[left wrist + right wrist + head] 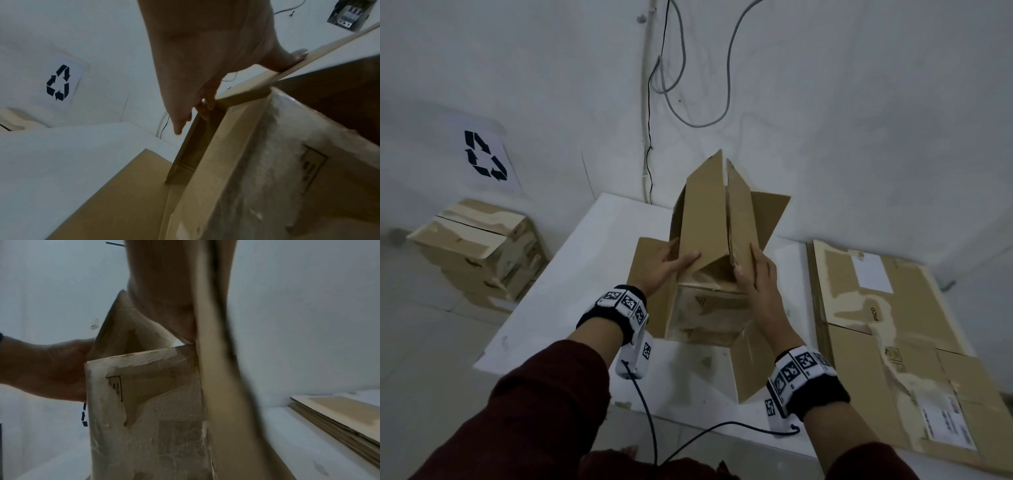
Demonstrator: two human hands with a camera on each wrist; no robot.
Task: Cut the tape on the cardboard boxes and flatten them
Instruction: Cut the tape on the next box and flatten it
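Centre frame: opened cardboard box (709, 308) upright on white table (551, 308) | left hand (671, 265) grips its left side | right hand (758, 279) pinches its right side

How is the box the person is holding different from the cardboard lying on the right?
The held box stands upright with flaps splayed; the flattened cardboard lies flat on the table. The left hand and right hand grip the held box; the flattened cardboard is untouched. Both are brown with torn patches.
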